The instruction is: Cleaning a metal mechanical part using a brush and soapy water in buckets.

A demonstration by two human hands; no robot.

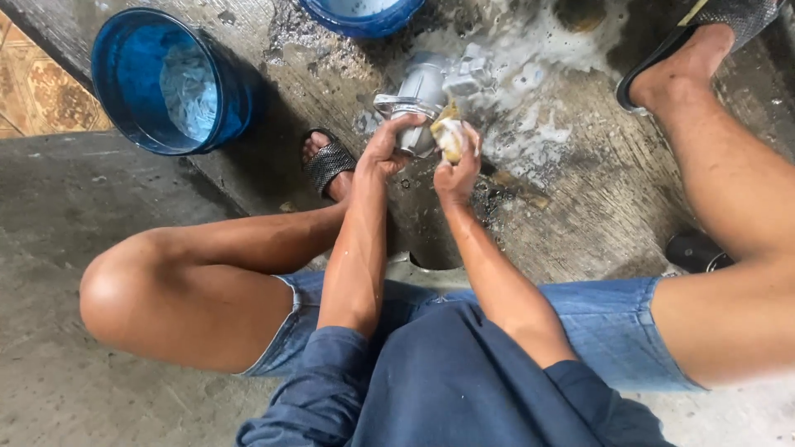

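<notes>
Head view: grey metal engine part (426,91) lying soapy on wet concrete floor (580,199), upper centre of frame. Left hand (383,153) gripping the part's lower end, fingers curled around it. Right hand (458,165) pressing a yellow sponge (449,136) against the part, fingers closed on the sponge. Blue bucket (170,79) sitting at upper left; second blue bucket (360,15) showing at top edge.

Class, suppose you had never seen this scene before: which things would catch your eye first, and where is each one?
At top centre, the left hand grips a grey metal part while the right hand presses a yellowish sponge against it, over wet, soapy concrete floor. At upper left stands a bright blue bucket holding sudsy water, and a second blue container shows at the top edge.
</notes>
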